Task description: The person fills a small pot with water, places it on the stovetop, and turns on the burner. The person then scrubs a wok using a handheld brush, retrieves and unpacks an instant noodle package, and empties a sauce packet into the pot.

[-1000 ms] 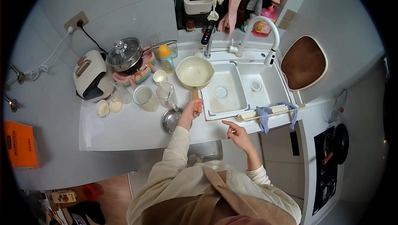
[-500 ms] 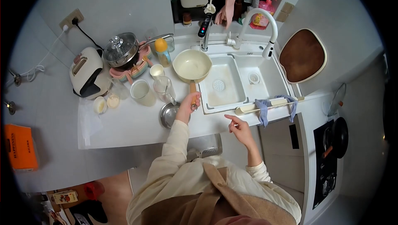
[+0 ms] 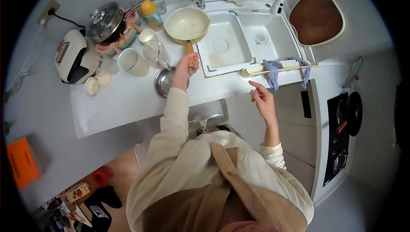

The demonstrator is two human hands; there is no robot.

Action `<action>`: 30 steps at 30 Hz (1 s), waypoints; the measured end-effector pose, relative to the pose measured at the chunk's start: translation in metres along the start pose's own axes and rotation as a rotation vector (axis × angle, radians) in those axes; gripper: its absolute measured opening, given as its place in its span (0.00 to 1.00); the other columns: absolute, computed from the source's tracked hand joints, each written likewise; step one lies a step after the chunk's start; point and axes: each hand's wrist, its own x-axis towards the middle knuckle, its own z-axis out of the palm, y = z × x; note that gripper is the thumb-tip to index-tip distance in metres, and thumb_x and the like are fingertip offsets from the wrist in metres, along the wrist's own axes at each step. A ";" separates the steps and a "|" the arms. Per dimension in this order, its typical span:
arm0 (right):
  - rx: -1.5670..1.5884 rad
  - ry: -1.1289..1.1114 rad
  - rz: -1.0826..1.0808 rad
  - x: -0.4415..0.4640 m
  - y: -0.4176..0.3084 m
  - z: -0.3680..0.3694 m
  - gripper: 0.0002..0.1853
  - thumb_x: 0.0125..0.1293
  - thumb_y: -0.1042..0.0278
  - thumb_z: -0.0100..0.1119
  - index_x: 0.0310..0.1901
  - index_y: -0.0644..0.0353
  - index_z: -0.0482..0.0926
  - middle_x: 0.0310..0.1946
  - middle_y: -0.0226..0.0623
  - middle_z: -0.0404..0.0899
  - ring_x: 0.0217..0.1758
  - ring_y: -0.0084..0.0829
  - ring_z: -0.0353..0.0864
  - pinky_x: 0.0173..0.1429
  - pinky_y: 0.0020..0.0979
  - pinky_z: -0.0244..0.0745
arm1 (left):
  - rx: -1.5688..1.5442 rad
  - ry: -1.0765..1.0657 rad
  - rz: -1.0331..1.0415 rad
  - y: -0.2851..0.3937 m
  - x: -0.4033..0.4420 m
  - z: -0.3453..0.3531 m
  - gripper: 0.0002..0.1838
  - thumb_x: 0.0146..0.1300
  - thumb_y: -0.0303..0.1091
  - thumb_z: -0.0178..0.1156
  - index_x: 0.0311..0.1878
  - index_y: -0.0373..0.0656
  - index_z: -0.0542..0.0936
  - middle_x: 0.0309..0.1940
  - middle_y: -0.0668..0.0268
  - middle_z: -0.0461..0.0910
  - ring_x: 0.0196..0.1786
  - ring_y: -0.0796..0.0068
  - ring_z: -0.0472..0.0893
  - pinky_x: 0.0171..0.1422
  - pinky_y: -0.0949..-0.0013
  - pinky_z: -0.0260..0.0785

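Saucepan [image 3: 186, 23] left of the sink [image 3: 226, 57]: my left hand [image 3: 186, 64] grips its handle [image 3: 189, 47], probably steadying it (right hand [image 3: 264, 99] empty, loosely open); moving it would need levelness.

Single view, ours from wearer's head: facing forward and steeply down. Torso [image 3: 188, 161] very near, filling bottom; left hand [image 3: 186, 66] and right hand [image 3: 263, 100] farther out, mid-frame. We look across desk [image 3: 124, 110] to sink [image 3: 232, 59]; wide lens, dark curved corners.
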 end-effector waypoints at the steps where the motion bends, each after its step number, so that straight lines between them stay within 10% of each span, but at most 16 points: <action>1: -0.002 0.008 0.009 -0.002 0.000 -0.001 0.16 0.63 0.74 0.53 0.53 0.59 0.76 0.19 0.21 0.63 0.23 0.14 0.65 0.28 0.18 0.65 | -0.001 0.007 0.000 0.001 -0.002 0.002 0.09 0.54 0.28 0.60 0.29 0.44 0.68 0.20 0.73 0.68 0.17 0.86 0.66 0.14 0.85 0.56; 30: -0.048 0.026 0.006 -0.015 0.008 -0.006 0.16 0.62 0.72 0.54 0.52 0.59 0.77 0.19 0.22 0.65 0.23 0.15 0.67 0.28 0.19 0.65 | -0.023 0.049 0.014 0.000 0.000 0.002 0.11 0.55 0.30 0.62 0.35 0.44 0.69 0.21 0.72 0.70 0.17 0.85 0.67 0.16 0.85 0.61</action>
